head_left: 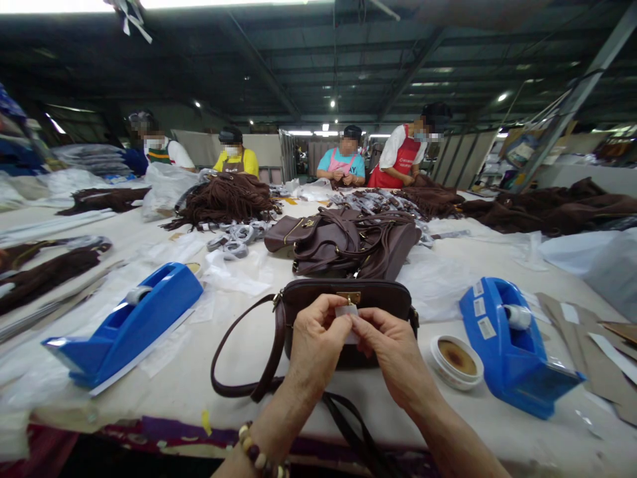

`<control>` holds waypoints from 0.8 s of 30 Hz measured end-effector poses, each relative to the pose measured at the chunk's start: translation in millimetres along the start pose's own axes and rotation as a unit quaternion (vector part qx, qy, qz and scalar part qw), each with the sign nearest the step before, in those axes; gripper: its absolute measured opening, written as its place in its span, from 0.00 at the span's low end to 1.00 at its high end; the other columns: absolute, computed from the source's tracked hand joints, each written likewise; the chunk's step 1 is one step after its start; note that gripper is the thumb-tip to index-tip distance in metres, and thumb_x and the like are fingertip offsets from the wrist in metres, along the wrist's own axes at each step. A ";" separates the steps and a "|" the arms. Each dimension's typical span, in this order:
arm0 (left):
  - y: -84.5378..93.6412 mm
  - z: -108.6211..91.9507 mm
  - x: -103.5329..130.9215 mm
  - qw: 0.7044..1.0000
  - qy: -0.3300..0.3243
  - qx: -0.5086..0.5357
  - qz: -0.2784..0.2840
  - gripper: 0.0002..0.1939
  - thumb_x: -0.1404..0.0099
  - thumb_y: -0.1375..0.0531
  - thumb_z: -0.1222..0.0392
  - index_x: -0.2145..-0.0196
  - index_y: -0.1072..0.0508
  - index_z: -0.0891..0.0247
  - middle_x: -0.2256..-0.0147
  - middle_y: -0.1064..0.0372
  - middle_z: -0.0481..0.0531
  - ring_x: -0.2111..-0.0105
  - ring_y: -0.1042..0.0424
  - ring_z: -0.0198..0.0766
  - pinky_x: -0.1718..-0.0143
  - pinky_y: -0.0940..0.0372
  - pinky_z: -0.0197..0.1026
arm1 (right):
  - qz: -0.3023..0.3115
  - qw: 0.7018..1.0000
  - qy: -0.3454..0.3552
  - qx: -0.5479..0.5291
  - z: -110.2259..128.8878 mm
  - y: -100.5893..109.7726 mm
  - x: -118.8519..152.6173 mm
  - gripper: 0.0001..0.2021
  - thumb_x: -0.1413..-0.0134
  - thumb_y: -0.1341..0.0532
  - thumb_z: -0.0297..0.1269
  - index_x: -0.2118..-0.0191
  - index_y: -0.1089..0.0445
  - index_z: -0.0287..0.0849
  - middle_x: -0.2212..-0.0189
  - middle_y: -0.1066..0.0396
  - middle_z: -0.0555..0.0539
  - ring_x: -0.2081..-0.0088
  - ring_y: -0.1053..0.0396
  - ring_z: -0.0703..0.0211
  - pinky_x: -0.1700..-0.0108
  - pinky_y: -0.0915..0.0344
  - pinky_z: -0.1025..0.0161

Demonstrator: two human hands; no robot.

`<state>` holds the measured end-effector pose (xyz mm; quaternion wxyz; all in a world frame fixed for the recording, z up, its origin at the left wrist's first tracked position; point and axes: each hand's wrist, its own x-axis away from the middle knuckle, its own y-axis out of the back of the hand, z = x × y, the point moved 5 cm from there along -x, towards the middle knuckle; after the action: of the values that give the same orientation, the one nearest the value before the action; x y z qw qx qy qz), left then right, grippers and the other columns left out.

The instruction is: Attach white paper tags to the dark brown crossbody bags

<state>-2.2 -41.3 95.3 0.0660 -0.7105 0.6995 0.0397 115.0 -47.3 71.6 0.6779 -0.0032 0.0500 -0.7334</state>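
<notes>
A small brown handbag (383,299) lies on the white table (209,372) in front of me, its strap (233,358) looping to the left. My left hand (316,345) and my right hand (393,352) meet over the bag's front. Between their fingertips they pinch a small clear piece of film or tape (347,312) just below the bag's gold clasp (349,297). A beaded bracelet (256,455) sits on my left wrist.
Blue tape dispensers stand at left (129,322) and right (512,345). A small round tin (456,360) sits by the right one. A pile of brown bags (348,242) lies behind. Several people (346,162) work at the far side among straps and plastic wrap.
</notes>
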 end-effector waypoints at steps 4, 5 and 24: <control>-0.7 -1.4 -3.6 0.997 -0.010 -0.065 0.048 0.08 0.51 0.45 0.68 0.71 0.31 0.61 0.76 0.30 0.47 0.77 0.33 0.35 0.74 0.40 0.35 | -0.032 0.999 0.006 -0.030 2.8 -1.8 -1.1 0.12 0.59 0.35 0.44 0.73 0.27 0.39 0.81 0.35 0.53 0.80 0.45 0.69 0.78 0.48 0.69; -0.3 -1.9 -4.7 0.995 -0.013 -0.083 0.058 0.08 0.51 0.45 0.69 0.72 0.31 0.61 0.77 0.30 0.46 0.77 0.33 0.35 0.75 0.41 0.35 | -0.040 0.999 0.008 -0.035 3.5 -2.3 -1.1 0.12 0.59 0.35 0.44 0.73 0.26 0.39 0.81 0.35 0.54 0.80 0.46 0.69 0.78 0.48 0.69; 3.5 -27.6 -15.3 0.911 -0.168 -0.372 0.061 0.08 0.42 0.47 0.65 0.72 0.28 0.58 0.78 0.30 0.52 0.76 0.32 0.41 0.72 0.48 0.38 | -0.111 0.989 0.085 0.041 9.2 -0.6 0.9 0.11 0.53 0.38 0.43 0.71 0.26 0.40 0.79 0.32 0.52 0.76 0.39 0.64 0.72 0.41 0.66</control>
<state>-7.0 -30.3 124.7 -0.0887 -0.6222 0.6546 0.4201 115.1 -48.8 80.8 0.5854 0.0819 0.0766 -0.8030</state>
